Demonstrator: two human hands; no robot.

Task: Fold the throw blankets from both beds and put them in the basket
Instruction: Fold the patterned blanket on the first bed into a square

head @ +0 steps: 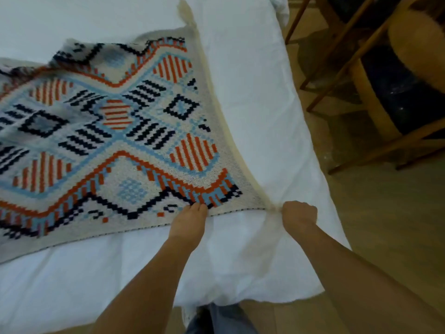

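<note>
The job has only just begun. The cream knitted throw blanket with orange, blue and black shapes lies spread out on the white bed. It is not folded yet. Its right side runs close to the bed's right edge. Its near side lies a little way back from the bed's near edge.

The left hand has its fingers bunched together and pinches the near side of the blanket. The right hand is curled into a tight fist round the blanket's near right corner, where a pale fluffy tassel hangs down. I think the person is getting ready to lift this side and make the first fold.

No folded blanket shows anywhere. A round tan thing sits past the bed's right edge. It may be the basket, but I cannot tell. The other bed is not in sight, so most of the work is left.
</note>
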